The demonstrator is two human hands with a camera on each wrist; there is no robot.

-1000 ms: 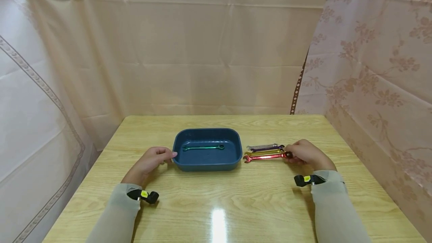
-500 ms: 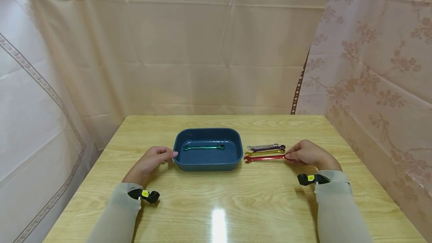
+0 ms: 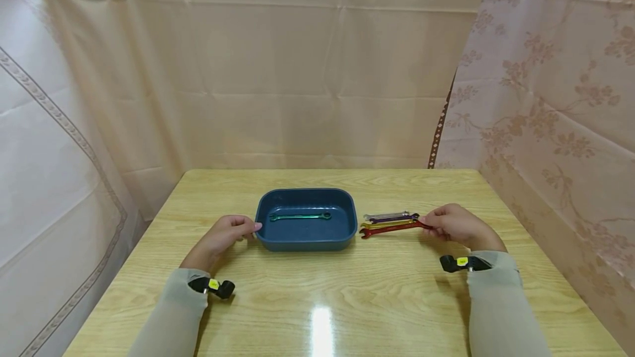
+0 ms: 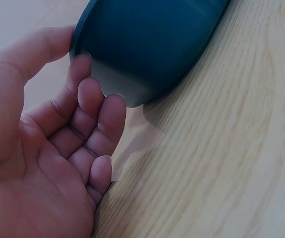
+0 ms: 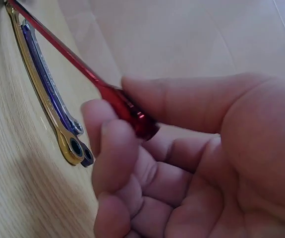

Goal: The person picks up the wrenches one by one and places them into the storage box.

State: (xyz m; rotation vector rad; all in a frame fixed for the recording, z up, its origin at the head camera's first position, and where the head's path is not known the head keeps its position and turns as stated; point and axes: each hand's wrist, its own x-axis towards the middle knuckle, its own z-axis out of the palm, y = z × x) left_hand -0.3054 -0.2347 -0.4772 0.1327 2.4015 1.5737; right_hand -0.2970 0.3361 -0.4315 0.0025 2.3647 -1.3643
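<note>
My right hand (image 3: 458, 227) pinches the ring end of a red combination wrench (image 3: 394, 228) between thumb and fingers. In the right wrist view that ring end (image 5: 141, 123) is turned on edge and raised off the table, while the open-jaw end points left, low by the other wrenches. Beside it lie a gold wrench (image 3: 384, 225), a purple wrench (image 3: 395, 218) and a silver wrench (image 3: 386, 215). My left hand (image 3: 225, 236) pinches the left rim of a dark blue rectangular tub (image 3: 306, 246), thumb on the rim and fingertips against the outer wall. Inside the tub lies a green wrench (image 3: 299, 216).
The tub and wrenches stand on a light wood-grain table (image 3: 317, 285). A beige cloth (image 3: 307, 81) hangs behind its far edge, with a floral cloth (image 3: 560, 98) on the right and a white one (image 3: 49, 169) on the left.
The right hand has drawn slightly to the right and raised the red wrench's ring end, so the wrench now slants and is turned on edge. The left hand and tub have stayed nearly still.
</note>
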